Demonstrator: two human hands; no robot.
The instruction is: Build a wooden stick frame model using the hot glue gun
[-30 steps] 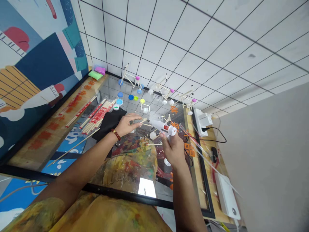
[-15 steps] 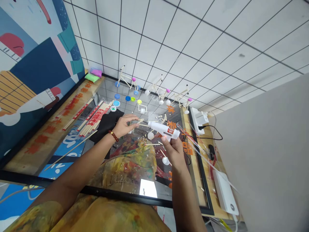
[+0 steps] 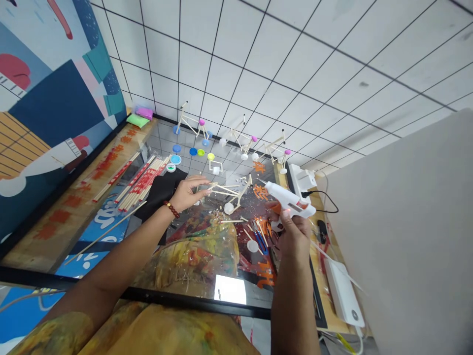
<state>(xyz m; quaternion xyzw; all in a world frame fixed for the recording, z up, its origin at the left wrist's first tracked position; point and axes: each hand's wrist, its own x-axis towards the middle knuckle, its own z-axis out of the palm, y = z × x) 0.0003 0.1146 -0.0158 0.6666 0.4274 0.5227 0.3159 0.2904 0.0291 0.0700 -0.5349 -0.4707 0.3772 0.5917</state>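
Observation:
My left hand (image 3: 189, 193), a beaded bracelet on its wrist, pinches one end of a small stick frame (image 3: 236, 193) between thumb and fingers. The frame is made of pale sticks and has a white round cap (image 3: 229, 208) at its lower part. Wrapped in my right hand (image 3: 293, 229) is a white glue gun (image 3: 290, 198), held to the right of the frame with its nozzle pointing up-left, apart from the sticks. White crumbs and short stick pieces lie on the glass tabletop around the frame.
Three assembled stick frames (image 3: 192, 123) stand along the back edge. Bundled sticks (image 3: 142, 185) and a black cloth (image 3: 158, 195) lie left. Blue-handled scissors (image 3: 260, 242) and a white cap (image 3: 253, 246) are front right, a power strip (image 3: 303, 180) beyond the right edge.
My right hand has drawn the glue gun to the right, off the stick frame. The scissors have come into view. My left hand has stayed at the frame's end.

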